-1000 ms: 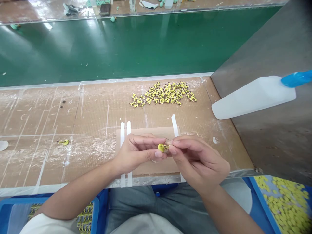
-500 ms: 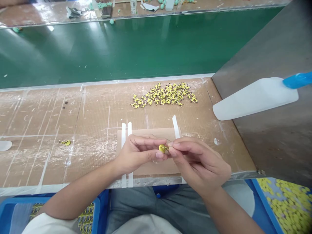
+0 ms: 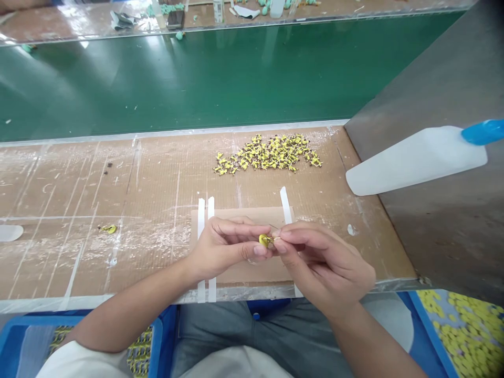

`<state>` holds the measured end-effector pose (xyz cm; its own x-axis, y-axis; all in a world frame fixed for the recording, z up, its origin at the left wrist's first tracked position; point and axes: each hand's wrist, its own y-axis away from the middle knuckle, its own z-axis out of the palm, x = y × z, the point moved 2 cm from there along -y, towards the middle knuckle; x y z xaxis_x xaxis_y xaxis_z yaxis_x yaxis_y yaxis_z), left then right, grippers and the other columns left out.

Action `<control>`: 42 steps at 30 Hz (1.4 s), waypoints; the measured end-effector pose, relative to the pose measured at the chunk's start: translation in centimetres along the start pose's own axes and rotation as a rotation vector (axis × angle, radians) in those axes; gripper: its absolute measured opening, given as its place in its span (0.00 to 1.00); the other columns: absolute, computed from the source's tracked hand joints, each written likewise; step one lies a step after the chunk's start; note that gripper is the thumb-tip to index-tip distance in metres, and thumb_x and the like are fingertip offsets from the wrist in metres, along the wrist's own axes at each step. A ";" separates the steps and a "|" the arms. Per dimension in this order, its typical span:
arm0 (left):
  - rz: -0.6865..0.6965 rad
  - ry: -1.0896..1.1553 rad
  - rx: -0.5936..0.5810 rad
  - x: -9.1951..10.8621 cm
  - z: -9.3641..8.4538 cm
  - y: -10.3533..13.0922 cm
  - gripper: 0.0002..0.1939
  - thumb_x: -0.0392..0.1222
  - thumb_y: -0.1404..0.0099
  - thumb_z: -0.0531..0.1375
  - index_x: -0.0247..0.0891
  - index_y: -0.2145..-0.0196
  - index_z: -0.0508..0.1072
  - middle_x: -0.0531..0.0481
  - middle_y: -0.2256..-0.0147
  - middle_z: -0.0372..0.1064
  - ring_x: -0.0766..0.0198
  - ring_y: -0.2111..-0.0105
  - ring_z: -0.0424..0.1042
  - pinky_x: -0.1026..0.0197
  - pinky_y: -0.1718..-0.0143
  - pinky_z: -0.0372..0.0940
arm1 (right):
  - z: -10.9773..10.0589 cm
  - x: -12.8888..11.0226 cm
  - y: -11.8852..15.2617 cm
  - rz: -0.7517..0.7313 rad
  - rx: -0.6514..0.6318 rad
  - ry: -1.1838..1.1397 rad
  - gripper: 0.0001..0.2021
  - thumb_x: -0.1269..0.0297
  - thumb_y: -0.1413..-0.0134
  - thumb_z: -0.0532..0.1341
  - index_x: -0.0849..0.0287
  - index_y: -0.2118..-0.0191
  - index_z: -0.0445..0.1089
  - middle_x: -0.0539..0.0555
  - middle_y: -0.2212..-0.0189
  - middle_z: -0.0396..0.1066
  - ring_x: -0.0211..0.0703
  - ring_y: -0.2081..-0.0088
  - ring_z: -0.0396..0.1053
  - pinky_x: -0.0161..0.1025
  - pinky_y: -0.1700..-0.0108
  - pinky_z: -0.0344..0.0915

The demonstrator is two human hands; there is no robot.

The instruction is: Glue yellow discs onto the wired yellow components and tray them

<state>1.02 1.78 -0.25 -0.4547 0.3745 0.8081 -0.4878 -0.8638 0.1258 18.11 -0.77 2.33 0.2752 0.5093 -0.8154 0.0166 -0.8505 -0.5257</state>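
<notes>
Pinching goes on almost unchanged: compared with a second ago, both hands keep the same hold on the small piece (image 3: pixel 263 240), which sits between them over the cardboard sheet (image 3: pixel 255 274). The left hand (image 3: pixel 224 249) has its thumb and fingers drawn together around the round yellow end; the right hand (image 3: pixel 331 268) has thumb and forefinger clamped on the narrow end, just to the 3 o'clock side. (A thin line shows by the right fingertips, too fine to name.)

What has shifted is the view: bench, bottle and hands have all slid slightly toward 3 o'clock, so probably the head turned and nothing on the bench moved. For the work in hand, I would judge this a steady spell at the same step, with fine fingertip handling and the two ends not let go.

Around the held piece, the heap of yellow-and-dark pieces (image 3: pixel 271 153) lies at 12 o'clock, looking the same as before. One loose piece (image 3: pixel 111 229) is at 9 o'clock, well apart. The white bottle (image 3: pixel 417 161) leans at 2 o'clock. Blue trays stand lower, one (image 3: pixel 156 344) at 8 o'clock, another (image 3: pixel 427 325) at 4 o'clock holding yellow discs (image 3: pixel 468 338).
</notes>
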 end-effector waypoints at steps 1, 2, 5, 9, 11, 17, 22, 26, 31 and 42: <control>0.003 -0.005 0.003 0.0 0.0 0.0 0.15 0.31 0.45 0.70 0.42 0.59 0.83 0.46 0.65 0.79 0.64 0.69 0.79 0.64 0.66 0.75 | 0.0 0.0 0.0 -0.001 -0.004 -0.003 0.16 0.81 0.51 0.68 0.55 0.58 0.75 0.53 0.66 0.77 0.41 0.66 0.76 0.36 0.67 0.76; 0.006 -0.011 0.006 0.0 -0.1 0.0 0.15 0.31 0.45 0.71 0.42 0.59 0.83 0.46 0.66 0.79 0.64 0.69 0.79 0.64 0.66 0.75 | 0.0 0.0 0.0 -0.004 -0.006 -0.003 0.16 0.82 0.51 0.68 0.56 0.58 0.75 0.53 0.66 0.77 0.41 0.66 0.76 0.36 0.67 0.76; 0.021 -0.031 0.009 -0.1 -0.2 0.0 0.15 0.31 0.45 0.71 0.42 0.59 0.83 0.46 0.66 0.79 0.64 0.69 0.79 0.63 0.67 0.75 | 0.0 0.0 -0.1 -0.018 -0.007 0.003 0.16 0.83 0.51 0.68 0.57 0.59 0.75 0.53 0.66 0.77 0.40 0.66 0.76 0.35 0.66 0.76; 0.042 -0.052 0.015 -0.3 -0.3 0.0 0.15 0.31 0.46 0.71 0.43 0.60 0.83 0.47 0.67 0.78 0.64 0.70 0.78 0.63 0.68 0.75 | 0.0 0.1 -0.2 -0.019 -0.012 0.012 0.15 0.83 0.50 0.67 0.57 0.59 0.74 0.52 0.67 0.77 0.40 0.66 0.75 0.36 0.66 0.76; 0.046 -0.048 0.014 -0.4 -0.3 0.0 0.15 0.30 0.45 0.71 0.43 0.60 0.83 0.47 0.67 0.78 0.64 0.69 0.78 0.64 0.68 0.75 | 0.0 0.1 -0.2 -0.007 -0.013 0.016 0.15 0.82 0.50 0.67 0.56 0.59 0.74 0.52 0.67 0.77 0.40 0.67 0.75 0.36 0.67 0.76; 0.063 -0.044 0.009 -0.4 -0.3 -0.1 0.15 0.30 0.46 0.71 0.43 0.60 0.83 0.48 0.68 0.77 0.65 0.70 0.78 0.65 0.69 0.75 | 0.1 0.2 0.0 0.010 -0.006 0.011 0.15 0.82 0.50 0.67 0.56 0.59 0.74 0.53 0.66 0.77 0.40 0.68 0.76 0.34 0.69 0.75; 0.070 -0.045 0.021 -0.4 -0.4 -0.1 0.15 0.30 0.46 0.71 0.42 0.60 0.83 0.47 0.69 0.77 0.65 0.71 0.78 0.65 0.70 0.76 | 0.1 0.1 -0.1 -0.004 -0.017 0.033 0.14 0.81 0.49 0.67 0.55 0.59 0.74 0.52 0.67 0.77 0.40 0.68 0.76 0.35 0.68 0.75; 0.084 -0.049 0.021 -0.4 -0.5 -0.2 0.15 0.29 0.47 0.71 0.41 0.61 0.83 0.48 0.70 0.77 0.65 0.72 0.78 0.65 0.69 0.76 | 0.0 0.2 -0.2 0.008 -0.042 -0.002 0.15 0.82 0.50 0.67 0.55 0.59 0.75 0.52 0.67 0.77 0.40 0.66 0.76 0.35 0.66 0.75; 0.060 -0.078 0.038 -0.4 -0.7 0.0 0.14 0.28 0.50 0.72 0.41 0.65 0.83 0.49 0.72 0.77 0.64 0.74 0.79 0.65 0.70 0.77 | 0.0 0.4 -0.3 0.176 -0.088 -0.166 0.13 0.81 0.48 0.67 0.56 0.61 0.77 0.51 0.67 0.78 0.39 0.68 0.76 0.33 0.68 0.76; 0.195 -0.172 0.060 0.3 -0.9 -0.1 0.13 0.32 0.59 0.77 0.40 0.73 0.83 0.49 0.76 0.77 0.61 0.79 0.78 0.65 0.78 0.74 | 0.1 0.5 -0.4 0.393 -0.193 -0.480 0.11 0.77 0.48 0.69 0.53 0.63 0.79 0.50 0.67 0.79 0.38 0.69 0.78 0.33 0.67 0.78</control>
<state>0.30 2.28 -0.58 -0.4001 0.1404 0.9057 -0.3558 -0.9345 -0.0123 18.15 -0.18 2.08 -0.1631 0.1193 -0.9794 0.1871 -0.9709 -0.1494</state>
